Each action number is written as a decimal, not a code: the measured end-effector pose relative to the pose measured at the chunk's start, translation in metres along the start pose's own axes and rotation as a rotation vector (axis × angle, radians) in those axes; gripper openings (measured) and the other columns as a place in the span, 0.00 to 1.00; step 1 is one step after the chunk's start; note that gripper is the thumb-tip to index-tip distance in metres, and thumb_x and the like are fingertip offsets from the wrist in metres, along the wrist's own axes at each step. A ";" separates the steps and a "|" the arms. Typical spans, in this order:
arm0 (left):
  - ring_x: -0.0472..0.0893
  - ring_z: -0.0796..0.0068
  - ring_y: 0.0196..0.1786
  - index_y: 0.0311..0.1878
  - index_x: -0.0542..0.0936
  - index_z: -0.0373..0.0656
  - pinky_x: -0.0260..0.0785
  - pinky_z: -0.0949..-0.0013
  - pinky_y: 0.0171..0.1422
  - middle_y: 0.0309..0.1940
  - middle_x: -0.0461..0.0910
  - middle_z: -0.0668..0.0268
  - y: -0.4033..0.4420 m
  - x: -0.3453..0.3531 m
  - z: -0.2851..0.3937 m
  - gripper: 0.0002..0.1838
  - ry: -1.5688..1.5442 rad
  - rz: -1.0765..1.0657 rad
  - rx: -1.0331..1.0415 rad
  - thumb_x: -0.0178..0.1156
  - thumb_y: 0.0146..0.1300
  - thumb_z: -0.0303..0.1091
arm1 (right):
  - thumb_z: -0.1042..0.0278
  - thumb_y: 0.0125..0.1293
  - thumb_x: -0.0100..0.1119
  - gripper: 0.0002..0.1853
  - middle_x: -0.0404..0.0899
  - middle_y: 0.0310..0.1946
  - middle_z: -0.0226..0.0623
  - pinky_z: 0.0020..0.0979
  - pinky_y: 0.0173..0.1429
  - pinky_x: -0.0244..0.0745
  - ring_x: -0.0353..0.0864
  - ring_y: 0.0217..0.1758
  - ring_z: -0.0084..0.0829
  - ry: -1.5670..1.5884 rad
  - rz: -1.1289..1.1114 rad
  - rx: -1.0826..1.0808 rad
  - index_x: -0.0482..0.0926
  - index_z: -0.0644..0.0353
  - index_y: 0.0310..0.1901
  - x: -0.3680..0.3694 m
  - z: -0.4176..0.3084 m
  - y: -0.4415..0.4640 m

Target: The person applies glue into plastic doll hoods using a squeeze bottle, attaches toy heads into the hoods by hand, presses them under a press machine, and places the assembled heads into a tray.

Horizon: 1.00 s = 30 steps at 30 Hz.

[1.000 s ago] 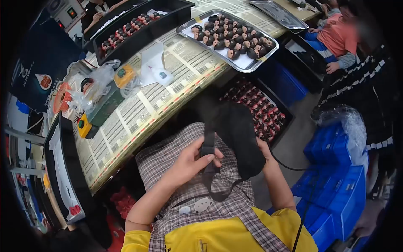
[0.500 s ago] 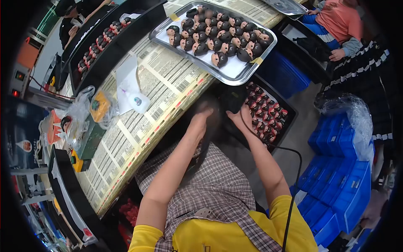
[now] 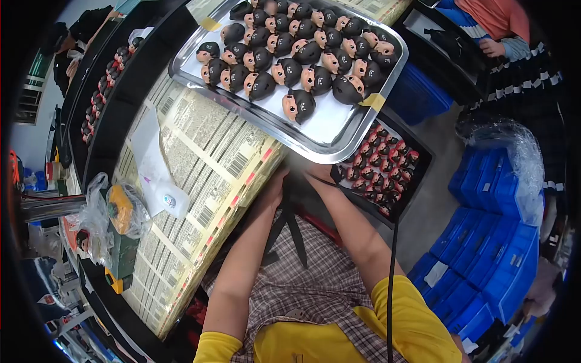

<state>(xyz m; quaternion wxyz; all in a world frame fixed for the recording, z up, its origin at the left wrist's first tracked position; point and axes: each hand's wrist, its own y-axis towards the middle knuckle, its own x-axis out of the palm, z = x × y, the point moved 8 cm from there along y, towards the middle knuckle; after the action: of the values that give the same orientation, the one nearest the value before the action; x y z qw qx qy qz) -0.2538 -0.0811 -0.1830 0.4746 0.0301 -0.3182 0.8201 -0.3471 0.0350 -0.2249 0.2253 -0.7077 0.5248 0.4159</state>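
Note:
A metal tray (image 3: 203, 91) holds rows of small doll heads (image 3: 301, 106) with black hair or caps, on white paper. It lies over the near table edge. Just below its front rim are my hands, close together. My left hand (image 3: 277, 183) is by the table edge, its fingers hidden in shadow. My right hand (image 3: 316, 172) reaches under the tray's rim, and its fingers are hidden too. Black straps (image 3: 292, 237) hang below the hands over my checked apron (image 3: 308, 266); whether either hand holds them, I cannot tell. A black cable (image 3: 392, 266) runs beside my right arm.
A black crate (image 3: 417, 175) of red-and-black figures stands right of my hands. Blue bins (image 3: 478, 254) are stacked at the right. On the patterned table (image 3: 200, 151) lie a white sheet (image 3: 158, 175) and a plastic-wrapped yellow item (image 3: 124, 209). A co-worker's hand (image 3: 491, 47) shows at top right.
The view has shifted, so the tray appears larger and nearer. My hands have come closer together beneath its rim. The blurred dark thing between them is no longer visible; black straps now hang there.

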 end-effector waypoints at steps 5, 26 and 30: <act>0.67 0.67 0.63 0.64 0.68 0.35 0.58 0.61 0.69 0.60 0.70 0.60 0.022 -0.042 -0.024 0.30 0.158 0.035 0.070 0.59 0.56 0.24 | 0.44 0.50 0.66 0.45 0.60 0.64 0.59 0.57 0.67 0.55 0.58 0.67 0.59 -0.009 -0.090 -0.001 0.63 0.65 0.65 -0.048 -0.002 -0.021; 0.78 0.54 0.53 0.54 0.76 0.33 0.68 0.63 0.61 0.51 0.77 0.52 -0.306 -0.058 0.079 0.17 1.005 0.042 0.281 0.55 0.61 0.23 | 0.60 0.55 0.64 0.16 0.81 0.37 0.51 0.46 0.46 0.78 0.83 0.41 0.49 -0.410 -0.702 -0.135 0.77 0.65 0.38 -0.192 -0.008 -0.172; 0.77 0.49 0.53 0.53 0.77 0.37 0.71 0.59 0.57 0.51 0.77 0.51 -0.331 -0.075 0.087 0.16 1.073 0.081 0.292 0.57 0.61 0.27 | 0.58 0.54 0.66 0.19 0.81 0.34 0.52 0.46 0.47 0.76 0.81 0.42 0.52 -0.264 -0.699 -0.047 0.77 0.66 0.38 -0.220 -0.045 -0.154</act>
<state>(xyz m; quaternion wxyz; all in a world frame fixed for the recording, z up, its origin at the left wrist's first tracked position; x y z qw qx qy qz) 0.0288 -0.0708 0.0232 0.5290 -0.3384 0.0841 0.7736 -0.2105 0.1771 -0.0367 0.4033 -0.7892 0.2085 0.4137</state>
